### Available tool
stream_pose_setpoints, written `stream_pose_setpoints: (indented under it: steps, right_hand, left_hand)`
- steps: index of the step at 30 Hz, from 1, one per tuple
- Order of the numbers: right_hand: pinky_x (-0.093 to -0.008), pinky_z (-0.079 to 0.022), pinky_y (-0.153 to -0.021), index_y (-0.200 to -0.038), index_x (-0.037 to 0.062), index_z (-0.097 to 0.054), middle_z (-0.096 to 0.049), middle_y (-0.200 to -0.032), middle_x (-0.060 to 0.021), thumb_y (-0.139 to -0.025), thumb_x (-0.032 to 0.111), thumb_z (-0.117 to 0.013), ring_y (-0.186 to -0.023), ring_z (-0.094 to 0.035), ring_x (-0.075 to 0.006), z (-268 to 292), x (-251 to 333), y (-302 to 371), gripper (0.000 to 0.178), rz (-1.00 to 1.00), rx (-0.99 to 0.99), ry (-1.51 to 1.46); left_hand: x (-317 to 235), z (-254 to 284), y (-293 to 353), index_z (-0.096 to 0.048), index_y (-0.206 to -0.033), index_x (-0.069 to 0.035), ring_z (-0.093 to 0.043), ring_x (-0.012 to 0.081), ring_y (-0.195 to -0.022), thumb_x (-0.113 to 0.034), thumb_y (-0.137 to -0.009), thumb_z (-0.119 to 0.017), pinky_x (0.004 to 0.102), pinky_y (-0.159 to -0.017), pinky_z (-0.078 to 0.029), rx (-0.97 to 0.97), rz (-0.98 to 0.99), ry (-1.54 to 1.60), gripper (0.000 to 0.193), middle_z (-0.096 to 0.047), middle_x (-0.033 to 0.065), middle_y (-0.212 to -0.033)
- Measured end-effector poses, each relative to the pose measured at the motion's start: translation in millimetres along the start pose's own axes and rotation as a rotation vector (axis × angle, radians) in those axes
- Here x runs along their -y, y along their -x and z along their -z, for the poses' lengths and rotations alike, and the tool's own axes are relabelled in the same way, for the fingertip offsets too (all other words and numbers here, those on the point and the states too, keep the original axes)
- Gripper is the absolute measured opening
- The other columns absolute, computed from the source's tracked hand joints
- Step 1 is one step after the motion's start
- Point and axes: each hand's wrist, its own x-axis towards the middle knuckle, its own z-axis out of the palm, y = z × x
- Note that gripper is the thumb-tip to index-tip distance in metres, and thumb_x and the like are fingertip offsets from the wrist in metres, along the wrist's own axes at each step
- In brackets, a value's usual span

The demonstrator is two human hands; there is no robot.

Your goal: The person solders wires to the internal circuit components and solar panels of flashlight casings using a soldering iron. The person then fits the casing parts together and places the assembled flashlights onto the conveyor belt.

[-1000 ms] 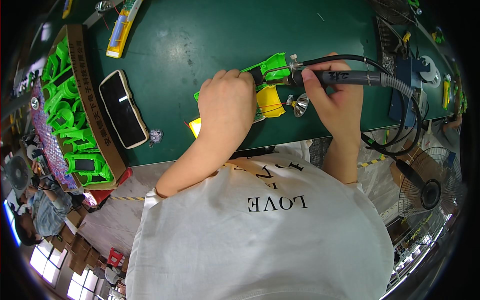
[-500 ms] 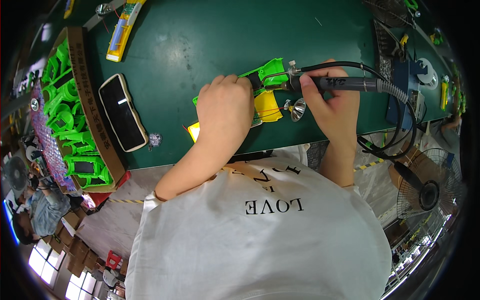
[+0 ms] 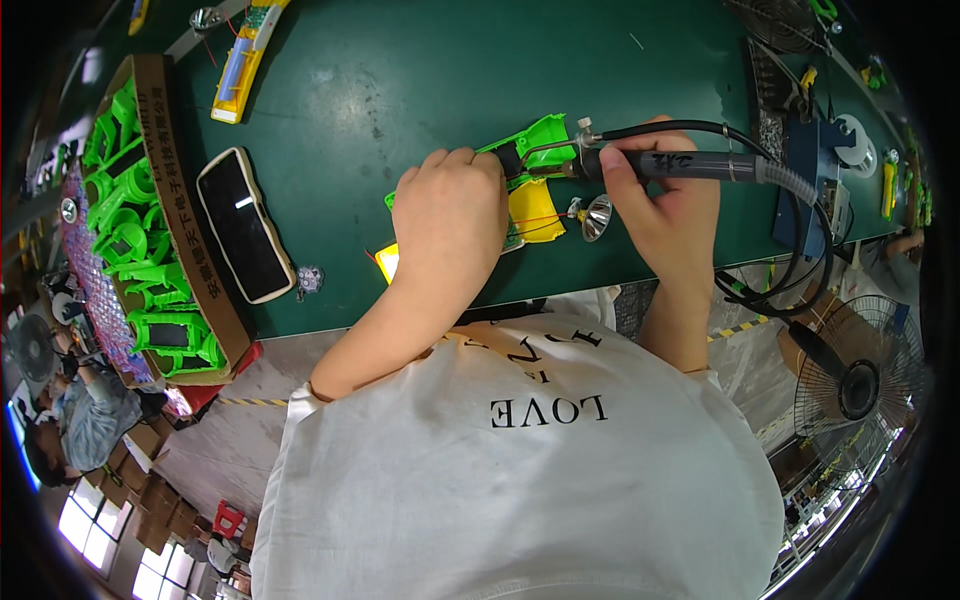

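Note:
My left hand (image 3: 450, 210) is closed over a bright green plastic housing (image 3: 548, 132) on the green bench, its fingertips hidden beneath the knuckles. Beside that housing, nearer me, lies a yellow housing piece (image 3: 542, 208) with thin wires crossing it to a small silver lamp reflector (image 3: 596, 218). In my right hand (image 3: 668, 225) is a dark soldering iron (image 3: 705, 167) with a solder-feed tube clamped along it. Its tip points left, by the black part in the green housing, close to my left fingers. Whether the tip touches anything is too small to tell.
At the left stands a cardboard box (image 3: 215, 290) full of green housings, with a phone (image 3: 240, 225) lying next to it. A yellow housing with a blue cell (image 3: 235, 75) lies far left. Cables loop down right of my hand, near a blue box-shaped device (image 3: 805, 180). A fan (image 3: 858, 385) stands lower right.
The soldering iron's tip has shifted very slightly. Both hands stay almost where they were, with the same holds.

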Motion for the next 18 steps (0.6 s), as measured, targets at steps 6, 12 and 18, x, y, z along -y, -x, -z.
stream_pose_setpoints:
  steps: [6, 12, 18]
  right_hand:
    - [-0.0191, -0.033, -0.04, -0.071, -0.0004, -0.055, -0.05, -0.055, -0.0009, -0.072, 0.006, -0.064, -0.043, -0.045, -0.0041, -0.3, -1.2, 0.2, 0.011, 0.01, -0.016, -0.007]
    - [-0.0187, -0.032, -0.039, -0.071, -0.0006, -0.054, -0.05, -0.056, -0.0003, -0.072, 0.006, -0.064, -0.043, -0.044, -0.0037, 0.2, 1.6, -0.3, 0.012, 0.033, 0.024, 0.042]
    - [-0.0185, -0.033, -0.039, -0.073, -0.0009, -0.054, -0.05, -0.058, -0.0008, -0.072, 0.004, -0.063, -0.044, -0.046, -0.0037, 0.0, 1.9, 0.8, 0.011, 0.003, 0.007, -0.017]
  left_hand:
    - [0.4, -0.6, 0.3, -0.061, -0.07, -0.005, -0.056, 0.0249, -0.067, -0.008, -0.068, -0.058, 0.0347, -0.06, -0.045, -0.01, -0.001, 0.01, 0.005, -0.058, 0.0075, -0.068]
    - [0.5, -0.7, 0.4, -0.061, -0.07, -0.005, -0.056, 0.025, -0.067, -0.008, -0.068, -0.058, 0.0347, -0.06, -0.045, 0.0, 0.003, 0.002, 0.005, -0.058, 0.0077, -0.068]
    - [0.4, -0.5, 0.2, -0.061, -0.07, -0.005, -0.056, 0.025, -0.068, -0.009, -0.068, -0.058, 0.0346, -0.061, -0.045, 0.007, 0.005, -0.005, 0.005, -0.058, 0.0077, -0.069]
